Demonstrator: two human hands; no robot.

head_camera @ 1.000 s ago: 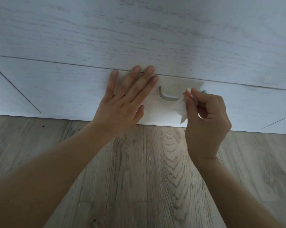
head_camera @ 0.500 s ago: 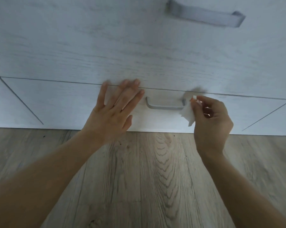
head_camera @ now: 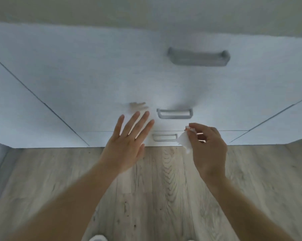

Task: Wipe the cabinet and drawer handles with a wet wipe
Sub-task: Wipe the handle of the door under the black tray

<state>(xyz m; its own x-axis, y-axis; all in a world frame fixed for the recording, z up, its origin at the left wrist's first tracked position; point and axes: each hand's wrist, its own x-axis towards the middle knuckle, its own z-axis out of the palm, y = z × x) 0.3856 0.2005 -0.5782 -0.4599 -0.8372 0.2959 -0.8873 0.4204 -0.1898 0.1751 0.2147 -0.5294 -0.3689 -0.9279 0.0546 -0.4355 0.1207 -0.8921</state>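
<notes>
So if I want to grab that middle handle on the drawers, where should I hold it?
Hold the middle handle by its long straight bar, in the center. It stands off the drawer front on two short legs, leaving a gap behind the bar. Probably slip your fingers into that gap from below and curl them around. The ends are too close to the drawer for fingers.

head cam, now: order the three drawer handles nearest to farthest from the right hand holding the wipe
Measured in the head view from the right hand, which pinches the wet wipe:
1. Bottom handle, just left of the wipe, lowest drawer.
2. Middle handle, above and slightly left of the hand.
3. Top handle, well above, on the tall upper drawer front.
</notes>
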